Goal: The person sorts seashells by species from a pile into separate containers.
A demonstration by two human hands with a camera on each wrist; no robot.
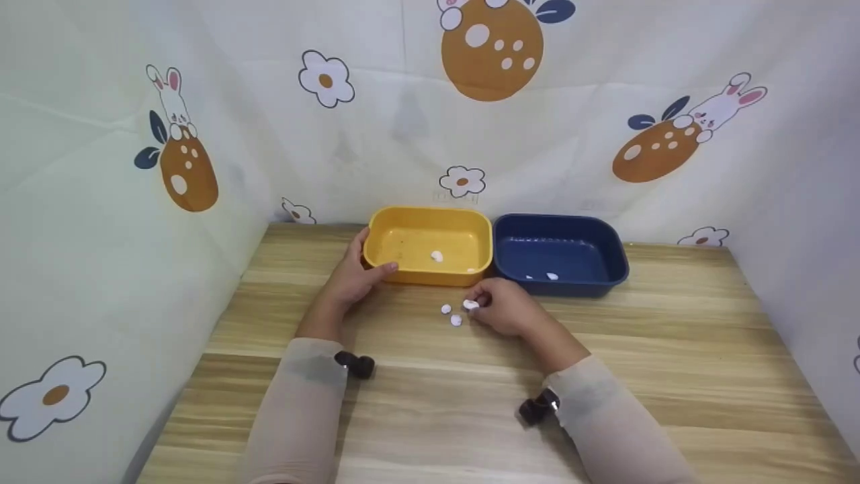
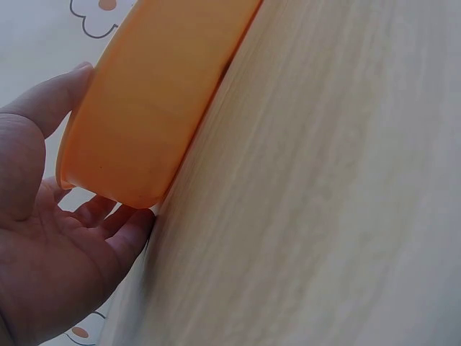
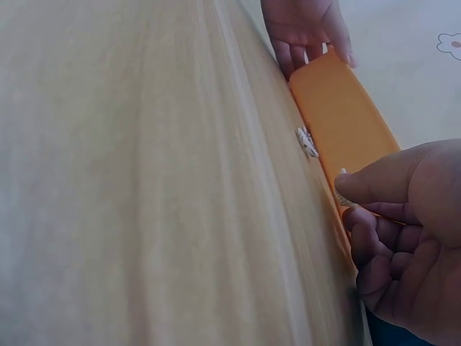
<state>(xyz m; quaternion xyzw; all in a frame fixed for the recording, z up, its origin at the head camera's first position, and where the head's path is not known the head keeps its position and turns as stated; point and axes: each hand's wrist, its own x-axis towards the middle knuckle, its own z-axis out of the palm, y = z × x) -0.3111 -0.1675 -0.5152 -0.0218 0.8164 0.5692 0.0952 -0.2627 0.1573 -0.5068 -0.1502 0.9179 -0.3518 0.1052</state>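
The left hand grips the left end of a yellow plastic bin. In the left wrist view its thumb lies along the rim and the fingers bend against the side near the tabletop. Just in front of the bin's right corner, the right hand pinches a small white shell-like piece between thumb and fingers. Two similar pieces lie on the table beside that hand, one farther back and one nearer. Inside the yellow bin lies a white piece with a smaller one near the front wall.
A dark blue bin stands against the yellow one on its right, with a white piece and a tiny one inside. Both bins stand at the back of the wood-grain table, before a patterned cloth. Each wrist carries a small black camera.
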